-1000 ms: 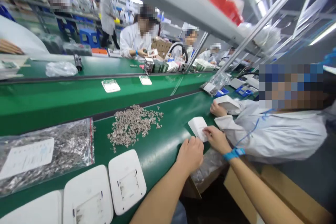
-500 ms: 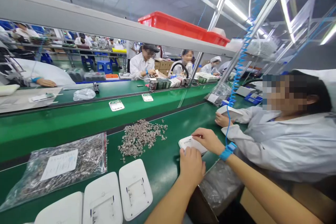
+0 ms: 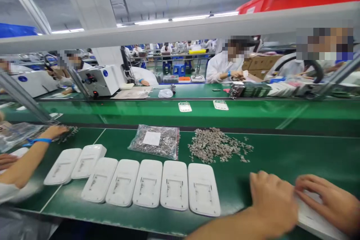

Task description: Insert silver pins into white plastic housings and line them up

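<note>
White covers (image 3: 148,183): seven, rowed on the surface (image 3: 270,157).
Clear bag (image 3: 165,142): lying behind the row.
Metal pile (image 3: 215,144): loose, right of bag.
Left hand (image 3: 272,200): curled beside another cover (image 3: 312,219); grip unclear.
Right hand (image 3: 333,200): over that cover, far right; grip unclear.

No text is legible; the white label (image 3: 152,138) on the clear bag (image 3: 168,144) and the round blue emblem (image 3: 105,73) on the white machine (image 3: 111,83) are too small to read.

A pale pillar (image 3: 97,11) rises near bright ceiling lights (image 3: 191,18), with a blue stool (image 3: 179,69) below
</note>
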Demonstrator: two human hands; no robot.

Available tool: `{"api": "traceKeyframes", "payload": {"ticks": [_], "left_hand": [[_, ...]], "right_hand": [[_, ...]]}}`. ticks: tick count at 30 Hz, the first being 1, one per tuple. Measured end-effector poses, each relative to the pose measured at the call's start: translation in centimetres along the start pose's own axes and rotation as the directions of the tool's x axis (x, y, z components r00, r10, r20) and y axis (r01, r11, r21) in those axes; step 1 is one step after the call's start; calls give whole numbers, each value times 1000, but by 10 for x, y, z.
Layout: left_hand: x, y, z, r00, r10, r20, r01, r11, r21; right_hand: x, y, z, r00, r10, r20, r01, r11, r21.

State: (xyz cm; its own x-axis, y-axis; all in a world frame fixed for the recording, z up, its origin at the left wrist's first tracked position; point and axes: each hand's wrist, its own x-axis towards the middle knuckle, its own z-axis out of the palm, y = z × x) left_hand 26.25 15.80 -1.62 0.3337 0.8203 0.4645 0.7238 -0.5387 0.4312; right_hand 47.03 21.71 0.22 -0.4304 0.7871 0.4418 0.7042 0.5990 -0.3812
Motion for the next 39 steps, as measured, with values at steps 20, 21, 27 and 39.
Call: {"api": "traceKeyframes", "payload": {"ticks": [20,21,27,39], "left_hand": [[19,-22,-38,933,-351,76,358,923,-139],[19,-22,-37,934,-348,81,356,924,-136],[20,-19,-37,929,-355,103,365,925,-102],[25,-20,-34,948,-306,87,312,948,-60]], "right_hand": [[33,-75,-4,967,-10,254,40,993,-114],[33,-74,-3,967,-3,255,36,991,-125],[42,-60,4,945,126,301,-86,986,-141],[-5,-73,-22,976,-92,198,139,961,-240]]}}
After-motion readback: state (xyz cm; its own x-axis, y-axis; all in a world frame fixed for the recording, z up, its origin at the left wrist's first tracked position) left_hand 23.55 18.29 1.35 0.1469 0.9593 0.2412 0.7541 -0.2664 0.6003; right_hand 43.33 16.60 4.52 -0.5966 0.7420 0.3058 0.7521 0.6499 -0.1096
